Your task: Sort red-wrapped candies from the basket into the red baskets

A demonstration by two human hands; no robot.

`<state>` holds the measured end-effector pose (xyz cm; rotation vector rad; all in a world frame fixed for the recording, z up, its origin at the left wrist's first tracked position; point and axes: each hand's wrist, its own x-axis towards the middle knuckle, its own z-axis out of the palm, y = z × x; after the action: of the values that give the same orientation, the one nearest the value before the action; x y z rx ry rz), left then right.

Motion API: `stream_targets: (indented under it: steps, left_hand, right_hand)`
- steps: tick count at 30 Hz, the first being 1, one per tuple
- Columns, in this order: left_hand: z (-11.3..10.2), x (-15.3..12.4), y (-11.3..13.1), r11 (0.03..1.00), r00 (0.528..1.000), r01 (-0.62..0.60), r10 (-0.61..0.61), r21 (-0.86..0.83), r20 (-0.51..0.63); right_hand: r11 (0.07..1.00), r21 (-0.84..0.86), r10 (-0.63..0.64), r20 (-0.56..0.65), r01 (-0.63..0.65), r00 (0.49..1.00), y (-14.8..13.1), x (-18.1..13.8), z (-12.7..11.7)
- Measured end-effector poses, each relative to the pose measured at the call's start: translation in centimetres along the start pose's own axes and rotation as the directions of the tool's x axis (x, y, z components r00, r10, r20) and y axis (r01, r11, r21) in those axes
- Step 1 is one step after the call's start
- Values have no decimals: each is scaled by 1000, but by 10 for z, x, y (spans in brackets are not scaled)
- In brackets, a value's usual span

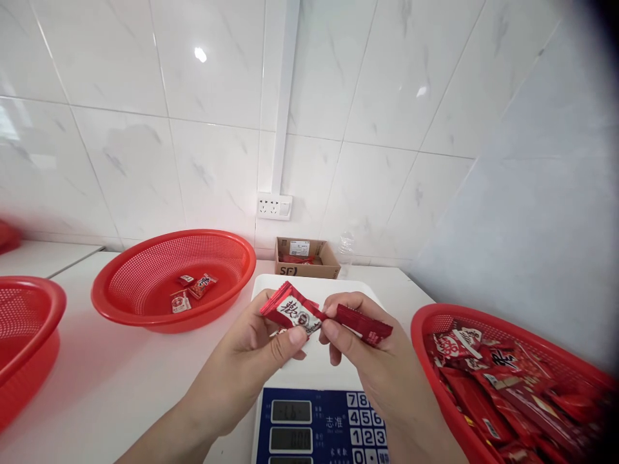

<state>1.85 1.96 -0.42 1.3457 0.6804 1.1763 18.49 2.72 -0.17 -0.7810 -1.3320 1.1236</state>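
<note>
Both hands meet above a white weighing scale. Between the thumb and fingers of my left hand is a red and white snack packet with dark characters on it. Part of another packet shows beneath it, mostly hidden by the fingers. My right hand is closed on a dark red snack packet, and its thumb and fingertip also touch the right end of the red and white one. Below the hands lies the scale's blue panel with displays and number keys; my right wrist covers part of the keys.
A red basket with a few packets stands left, another red basket at the far left edge. At right, a red basket holds several packets. Behind the scale are a small cardboard box and a clear plastic bottle against the tiled wall.
</note>
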Motion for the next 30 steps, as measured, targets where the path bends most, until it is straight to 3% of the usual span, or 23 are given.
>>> stream_targets:
  steps: [9,18,24,30]
  left_hand:
    - [1,-1,9,994,990,-83,74,72,120]
    - [0,-2,4,997,994,-80,79,6,72]
    - [3,-4,10,995,982,-43,57,-85,178]
    - [5,-10,12,998,988,5,5,-67,154]
  right_hand:
    - [995,92,51,-126,-40,991,-5,-4,6]
    - [993,109,55,-92,-45,994,-6,-7,3]
    - [986,165,-31,-2,31,1000,-4,-8,-2]
    - [971,240,30,-25,-24,999,-12,-13,2]
